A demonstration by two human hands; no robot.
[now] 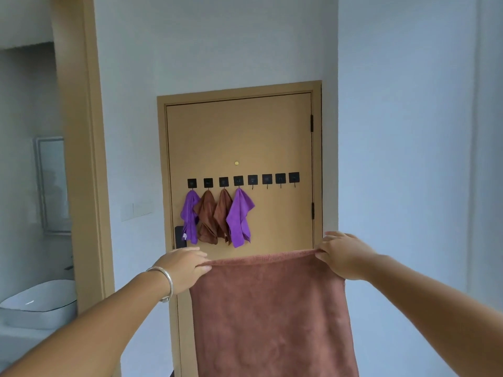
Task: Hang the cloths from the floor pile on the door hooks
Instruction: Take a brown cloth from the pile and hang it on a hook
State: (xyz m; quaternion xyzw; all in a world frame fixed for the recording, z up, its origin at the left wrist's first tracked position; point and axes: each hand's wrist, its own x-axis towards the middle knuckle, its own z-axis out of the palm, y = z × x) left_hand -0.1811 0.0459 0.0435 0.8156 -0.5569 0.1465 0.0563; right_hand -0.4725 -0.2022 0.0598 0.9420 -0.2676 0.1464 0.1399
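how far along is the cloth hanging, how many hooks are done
Done: four of the eight door hooks carry cloths, from the left a purple cloth, two brown cloths, and another purple cloth. In hand: a large brown cloth, held spread by its top edge between the left hand and right hand. Left: four empty hooks on the right; the floor pile is out of view.

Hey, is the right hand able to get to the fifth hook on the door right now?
Probably not yet. The right hand is pinching a corner of the brown cloth, well below the fifth hook. Nothing blocks that bare hook, but the door looks some way off.
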